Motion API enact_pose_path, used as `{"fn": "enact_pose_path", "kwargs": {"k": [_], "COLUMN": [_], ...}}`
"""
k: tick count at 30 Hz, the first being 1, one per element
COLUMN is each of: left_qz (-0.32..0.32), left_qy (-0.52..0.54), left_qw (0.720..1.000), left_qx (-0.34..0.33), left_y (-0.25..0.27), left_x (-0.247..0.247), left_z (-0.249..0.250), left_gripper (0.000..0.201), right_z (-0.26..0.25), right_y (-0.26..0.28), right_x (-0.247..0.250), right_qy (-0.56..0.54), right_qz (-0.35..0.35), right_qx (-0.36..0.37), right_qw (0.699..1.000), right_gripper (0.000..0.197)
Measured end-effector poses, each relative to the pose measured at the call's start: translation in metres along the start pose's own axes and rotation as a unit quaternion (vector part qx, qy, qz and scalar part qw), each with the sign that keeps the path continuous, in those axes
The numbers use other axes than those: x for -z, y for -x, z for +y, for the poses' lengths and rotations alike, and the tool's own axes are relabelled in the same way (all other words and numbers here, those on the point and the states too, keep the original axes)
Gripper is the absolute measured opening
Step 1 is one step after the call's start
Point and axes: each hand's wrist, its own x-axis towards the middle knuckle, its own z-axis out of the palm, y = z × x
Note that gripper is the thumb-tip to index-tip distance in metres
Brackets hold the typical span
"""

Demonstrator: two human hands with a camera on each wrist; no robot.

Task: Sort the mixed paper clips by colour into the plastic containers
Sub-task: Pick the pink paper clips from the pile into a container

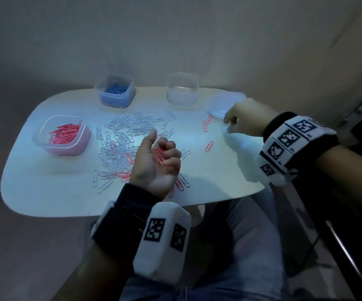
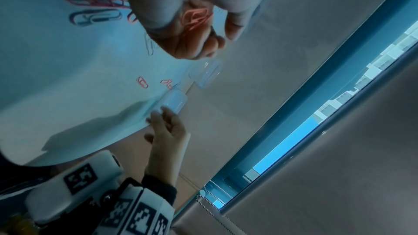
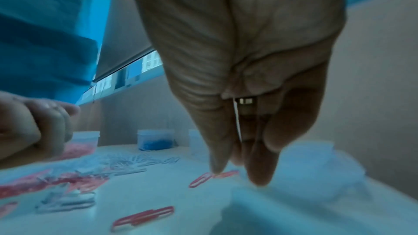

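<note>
My left hand point(image 1: 165, 148) lies palm up over the near edge of the clip pile, its fingers curled round a small bunch of pink clips point(image 1: 160, 157); the left wrist view shows those pink clips point(image 2: 195, 17) in the palm. My right hand point(image 1: 229, 125) reaches down at the right, fingers straight. Its fingertips point(image 3: 217, 169) sit just by a loose pink clip point(image 3: 203, 179), close to the clear lid point(image 1: 225, 105). A mixed pile of white and pink clips point(image 1: 123, 140) covers the table's middle. The pink container point(image 1: 45, 135) holds pink clips, the blue container point(image 1: 130, 94) blue ones, and the clear container point(image 1: 182, 89) looks empty.
Two more loose pink clips lie on the white table point(image 1: 45, 192), one pair point(image 1: 206, 124) by the lid and one point(image 1: 209, 146) nearer me. The table's right edge runs just under my right wrist. A wall stands behind the containers.
</note>
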Motion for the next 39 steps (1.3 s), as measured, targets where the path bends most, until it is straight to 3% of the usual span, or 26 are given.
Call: {"fn": "enact_pose_path", "kwargs": {"k": [1,3,9,14,19,24,34,39], "left_qz": [0.001,-0.001,-0.018,-0.017,-0.018,-0.012,-0.019,-0.022], "left_qy": [0.006,0.011,0.015,0.028,0.028,0.027,0.029,0.039], "left_qw": [1.0,1.0,1.0,0.999,0.999,1.0,0.999,0.999], "left_qx": [0.001,0.001,0.009,0.007,0.006,0.002,0.009,0.005], "left_y": [-0.002,-0.004,-0.002,0.0,0.001,0.002,0.006,0.008], "left_x": [0.0,0.001,0.002,0.003,0.002,0.004,0.002,0.0], "left_z": [0.0,0.001,0.004,0.007,0.007,0.009,0.004,0.003], "left_gripper": [0.047,0.056,0.057,0.054,0.055,0.056,0.055,0.055], "right_z": [-0.003,-0.011,-0.026,-0.019,-0.013,-0.02,-0.035,-0.036], "right_y": [-0.003,-0.009,-0.024,-0.011,-0.007,-0.015,0.002,0.006], "right_x": [-0.004,-0.007,-0.027,-0.023,-0.017,-0.025,-0.034,-0.034], "right_qy": [-0.004,0.006,0.049,-0.103,-0.261,-0.163,-0.118,-0.141], "right_qz": [-0.014,-0.01,0.019,-0.006,0.092,0.019,0.0,0.005], "right_qx": [0.034,0.077,0.085,0.139,0.075,0.051,0.008,0.004], "right_qw": [0.999,0.997,0.995,0.985,0.958,0.985,0.993,0.99], "right_gripper": [0.025,0.019,0.019,0.021,0.027,0.023,0.037,0.026]}}
